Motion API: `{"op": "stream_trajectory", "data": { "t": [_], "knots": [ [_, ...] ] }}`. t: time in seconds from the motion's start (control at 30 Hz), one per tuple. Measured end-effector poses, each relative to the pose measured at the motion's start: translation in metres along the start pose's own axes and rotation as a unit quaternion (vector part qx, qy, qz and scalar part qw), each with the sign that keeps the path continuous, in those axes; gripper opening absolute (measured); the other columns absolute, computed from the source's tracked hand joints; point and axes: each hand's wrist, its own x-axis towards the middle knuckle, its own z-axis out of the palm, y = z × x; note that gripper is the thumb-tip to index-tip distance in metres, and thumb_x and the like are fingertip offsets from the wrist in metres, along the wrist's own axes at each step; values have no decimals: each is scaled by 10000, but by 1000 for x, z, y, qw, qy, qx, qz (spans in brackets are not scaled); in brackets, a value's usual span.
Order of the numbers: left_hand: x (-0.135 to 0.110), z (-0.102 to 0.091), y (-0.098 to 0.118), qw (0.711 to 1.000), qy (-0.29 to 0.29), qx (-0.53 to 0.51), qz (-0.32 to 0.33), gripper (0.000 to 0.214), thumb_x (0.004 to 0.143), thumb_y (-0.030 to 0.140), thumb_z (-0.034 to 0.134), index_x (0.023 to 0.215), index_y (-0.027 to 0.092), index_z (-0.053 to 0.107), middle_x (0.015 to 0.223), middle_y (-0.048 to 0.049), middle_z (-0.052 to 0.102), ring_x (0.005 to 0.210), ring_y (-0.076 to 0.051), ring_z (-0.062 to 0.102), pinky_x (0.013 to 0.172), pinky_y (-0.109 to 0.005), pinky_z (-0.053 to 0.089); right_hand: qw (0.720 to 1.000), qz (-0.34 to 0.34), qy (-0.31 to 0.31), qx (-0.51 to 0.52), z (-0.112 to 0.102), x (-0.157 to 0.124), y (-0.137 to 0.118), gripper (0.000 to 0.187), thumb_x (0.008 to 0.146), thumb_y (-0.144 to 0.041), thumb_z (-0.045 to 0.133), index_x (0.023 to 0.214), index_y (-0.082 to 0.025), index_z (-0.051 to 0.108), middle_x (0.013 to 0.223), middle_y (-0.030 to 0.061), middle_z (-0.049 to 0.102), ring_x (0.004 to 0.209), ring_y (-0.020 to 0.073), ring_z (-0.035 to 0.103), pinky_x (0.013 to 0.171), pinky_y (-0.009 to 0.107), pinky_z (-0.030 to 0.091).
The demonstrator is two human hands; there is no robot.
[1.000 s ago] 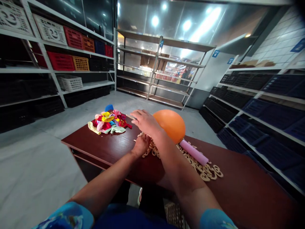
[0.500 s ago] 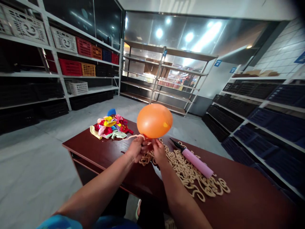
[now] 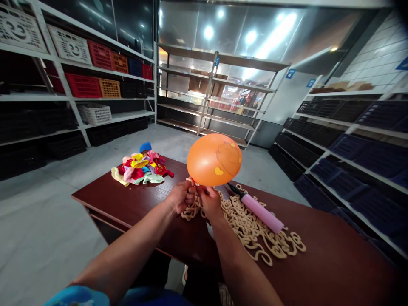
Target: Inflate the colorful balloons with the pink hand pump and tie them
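Observation:
An inflated orange balloon (image 3: 213, 159) with a printed pattern sits just above my two hands, its neck tilted down toward them. My left hand (image 3: 183, 196) is closed in a fist at the neck, gripping a beige cord (image 3: 190, 180) that shows above the fingers. Close beside it, my right hand (image 3: 209, 200) is closed too, thumb and finger pinching the cord under the balloon; the exact grip is partly hidden. Below and right of my hands a tangled heap of the same cord (image 3: 245, 225) spreads over the dark table (image 3: 134, 208). On the heap lies a pink hand pump (image 3: 263, 212) with a black nozzle.
A pile of uninflated balloons (image 3: 140, 168) in mixed colours lies on the table's far left, with a blue object (image 3: 145, 147) behind it. Shelving with crates (image 3: 84, 86) stands left, metal racks (image 3: 210, 95) at the back, and shelves of dark crates (image 3: 360, 155) right.
The balloon has turned, bringing its printed pattern into view, and shifted slightly right. My left hand has closed tighter, and the cord end that stretched leftward no longer shows there.

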Motion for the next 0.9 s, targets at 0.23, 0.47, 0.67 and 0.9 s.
{"op": "stream_trajectory", "data": {
  "t": [0.23,0.47,0.67,0.9],
  "knots": [
    [23,-28,-12,886,178,393,172,350,836,425,405,596,175,454,481,13,412,425,-91,375,450,-214,260,998,-14,-65,7,-4,-8,-11,250,728,-420,575,732,-179,640,618,-8,597,554,107,505,538,220,409],
    [18,-29,-21,763,197,572,228,326,856,404,375,722,188,578,624,-44,559,600,-157,509,581,-247,314,988,-84,-127,-10,-14,-8,-23,196,818,-354,478,814,-201,600,706,4,601,655,126,538,639,239,443],
    [16,-22,-31,776,176,561,229,276,860,320,375,726,180,572,668,-49,584,631,-154,521,605,-244,337,968,-216,-112,-60,-18,-3,-28,145,840,-283,468,811,-205,587,828,33,571,818,141,534,788,280,436],
    [16,-25,-35,756,179,576,254,252,860,285,378,823,166,597,737,-70,606,677,-163,545,640,-251,364,991,-52,-95,72,-12,-5,-21,194,754,-362,602,850,-199,557,790,6,609,709,124,569,695,264,467]
  ]
}}
